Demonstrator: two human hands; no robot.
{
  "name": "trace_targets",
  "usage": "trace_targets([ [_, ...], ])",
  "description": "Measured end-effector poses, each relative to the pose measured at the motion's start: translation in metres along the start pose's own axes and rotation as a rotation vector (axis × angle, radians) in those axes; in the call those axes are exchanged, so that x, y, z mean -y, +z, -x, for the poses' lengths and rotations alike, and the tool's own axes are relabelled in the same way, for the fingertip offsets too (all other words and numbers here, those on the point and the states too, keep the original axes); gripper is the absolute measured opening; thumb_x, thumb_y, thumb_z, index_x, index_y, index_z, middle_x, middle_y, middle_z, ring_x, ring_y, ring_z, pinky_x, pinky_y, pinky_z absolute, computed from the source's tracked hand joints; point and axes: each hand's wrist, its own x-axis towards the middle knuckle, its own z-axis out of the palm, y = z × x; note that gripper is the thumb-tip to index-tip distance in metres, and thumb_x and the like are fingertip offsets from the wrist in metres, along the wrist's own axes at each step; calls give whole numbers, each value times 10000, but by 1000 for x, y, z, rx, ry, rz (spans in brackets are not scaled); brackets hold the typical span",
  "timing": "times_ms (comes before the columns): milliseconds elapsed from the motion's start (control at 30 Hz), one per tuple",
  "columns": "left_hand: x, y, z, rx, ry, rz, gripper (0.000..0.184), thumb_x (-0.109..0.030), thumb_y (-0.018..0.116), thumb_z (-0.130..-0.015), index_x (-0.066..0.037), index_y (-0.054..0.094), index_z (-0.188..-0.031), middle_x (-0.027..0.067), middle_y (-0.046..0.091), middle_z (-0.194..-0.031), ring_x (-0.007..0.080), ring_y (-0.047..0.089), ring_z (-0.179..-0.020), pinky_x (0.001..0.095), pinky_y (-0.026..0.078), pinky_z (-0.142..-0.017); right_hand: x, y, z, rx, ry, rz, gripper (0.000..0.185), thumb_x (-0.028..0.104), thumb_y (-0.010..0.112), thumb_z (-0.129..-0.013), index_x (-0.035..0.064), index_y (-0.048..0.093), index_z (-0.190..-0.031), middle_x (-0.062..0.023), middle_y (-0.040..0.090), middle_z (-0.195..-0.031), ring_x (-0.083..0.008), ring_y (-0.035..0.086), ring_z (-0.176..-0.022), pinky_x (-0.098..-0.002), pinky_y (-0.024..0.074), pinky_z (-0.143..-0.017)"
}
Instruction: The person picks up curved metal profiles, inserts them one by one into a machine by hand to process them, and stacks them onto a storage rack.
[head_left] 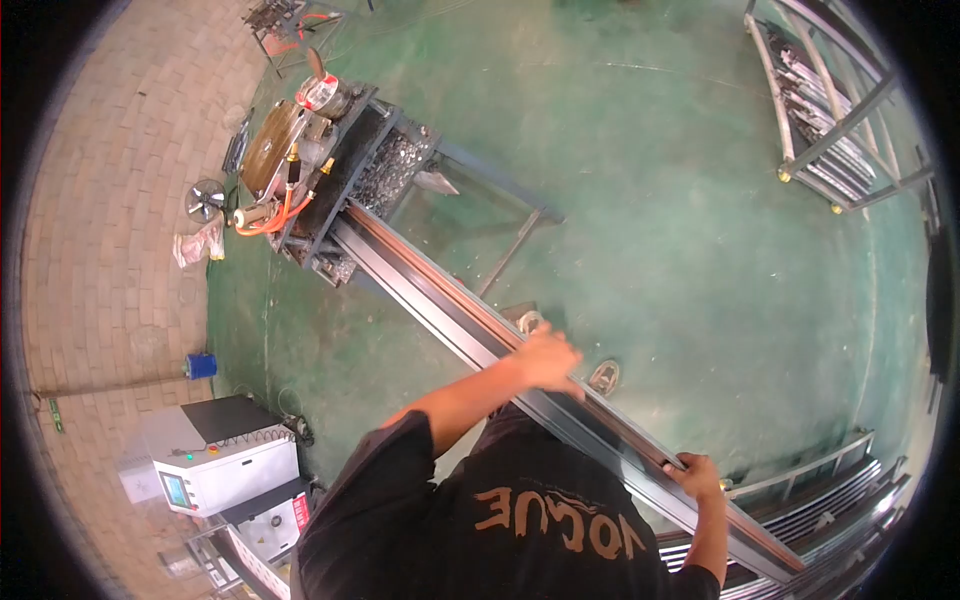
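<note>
A long metal profile (430, 300), silver with dark and brown strips, runs diagonally in front of my body. Its upper left end meets a machine bench (365, 150); the lower right end reaches past my right arm. My left hand (548, 360) lies across the profile near its middle, fingers bent over the far edge and slightly blurred. Farther down the length, my right hand (697, 476) grips the far edge, with the thumb on top and the other fingers partly hidden.
Orange hoses (290, 212) and metal scraps (385, 175) are on the bench. A white control cabinet (235, 470) stands lower left. One rack of profiles (825, 130) is at upper right, another stack (830, 510) at lower right. My shoe (604, 376) shows on the green floor.
</note>
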Motion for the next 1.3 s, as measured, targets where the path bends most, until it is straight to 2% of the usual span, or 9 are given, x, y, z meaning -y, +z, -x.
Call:
trace_targets([
  [133,-57,24,-52,446,51,59,799,-775,605,-756,-20,757,-968,220,718,-992,421,668,-978,487,527,-857,-10,-3,4,22,-36,11,544,570,764,-751,39,711,-857,-199,624,-660,-368,653,-671,-461,493,-640],
  [267,-71,43,-66,419,116,50,778,-741,605,-787,-4,752,-990,240,710,-1033,424,666,-1004,504,535,-843,-38,-15,6,35,-68,-22,456,450,807,-749,37,735,-926,-196,590,-635,-315,540,-576,-412,469,-601],
  [633,-222,-30,-92,-100,329,153,732,-648,677,-806,31,614,-1070,231,661,-1084,410,639,-1036,487,516,-895,-69,-181,138,-572,-180,549,524,535,832,-616,69,646,-769,-142,624,-680,-393,615,-670,-473,480,-595],
  [767,-230,-65,-75,-429,469,155,741,-619,742,-762,20,588,-1103,215,662,-1089,401,645,-1005,484,519,-865,22,-236,228,-881,-92,711,526,382,814,-565,85,698,-984,-104,690,-938,-315,655,-932,-456,479,-889],
  [867,-235,-73,-73,-817,478,360,728,-528,863,-663,-4,599,-1093,177,656,-1021,387,648,-947,463,525,-821,64,-222,257,-1695,-245,881,710,307,828,-632,38,618,-1255,-164,597,-1244,-339,530,-1227,-461,314,-1140],
  [933,-239,-64,-77,-876,491,451,719,-503,888,-636,-11,606,-1077,172,655,-1009,386,648,-935,464,522,-820,48,-200,200,-2369,-355,263,764,385,766,-791,-15,486,-1378,-172,521,-1369,-326,476,-1291,-462,292,-1150],
  [967,-239,-63,-80,-946,462,556,712,-478,914,-609,-18,612,-1062,167,654,-996,386,647,-922,466,520,-820,64,-190,172,-2322,-340,-290,847,462,748,-850,-32,389,-1437,-186,502,-1403,-315,432,-1326,-464,293,-1137],
  [1033,-262,-64,-82,-803,443,665,805,-392,945,-588,-22,531,-1171,195,636,-1048,390,636,-986,457,510,-856,56,-177,96,-1396,-960,-1736,647,512,562,-982,2,479,-1371,-149,531,-1345,-284,430,-1343,-373,326,-1122],
  [1300,-265,-206,-28,-754,973,932,975,-396,782,-843,37,201,-1495,215,395,-1471,292,393,-1377,404,332,-1123,26,-149,-2,-1327,-797,-964,464,495,626,-940,33,596,-978,-14,583,-883,-135,528,-843,-302,441,-762],
])
